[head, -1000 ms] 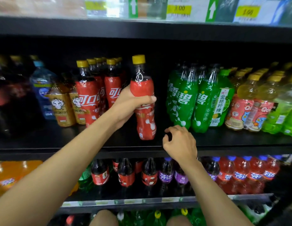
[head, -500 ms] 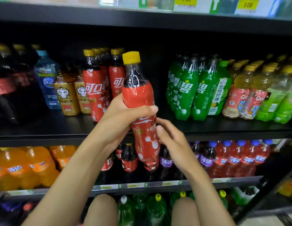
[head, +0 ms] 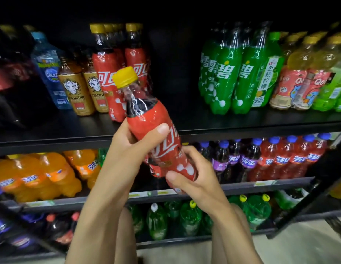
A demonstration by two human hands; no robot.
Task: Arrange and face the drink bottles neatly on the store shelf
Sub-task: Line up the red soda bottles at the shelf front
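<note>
The left hand [head: 127, 149] grips the cola bottle [head: 147, 116] in the middle and the right hand [head: 196, 181] holds its bottom, tilted before the shelf's [head: 242, 130] front edge, maybe to turn its label.

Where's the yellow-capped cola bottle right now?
Head view, centre: the cola bottle is off the shelf, tilted left, left hand gripping its middle and right hand its base, before the gap between shelved colas and green bottles.

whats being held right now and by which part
The yellow-capped red cola bottle, tilted, held in both hands: left hand grips its middle, right hand grips its base.
</note>
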